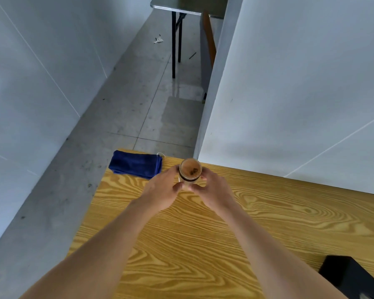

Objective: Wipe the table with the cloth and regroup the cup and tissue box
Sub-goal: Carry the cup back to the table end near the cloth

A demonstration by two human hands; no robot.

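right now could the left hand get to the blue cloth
Probably yes. The blue cloth lies just left of the left hand on the table, nothing between them, but that hand now grips the cup along with the right hand.

your left hand point(164, 190) and right hand point(214, 192) hide the lower part of the cup point(190, 172), so you can't tell whether it touches the table point(203, 244), and the black tissue box point(354, 277) is cut off at the bottom right corner.
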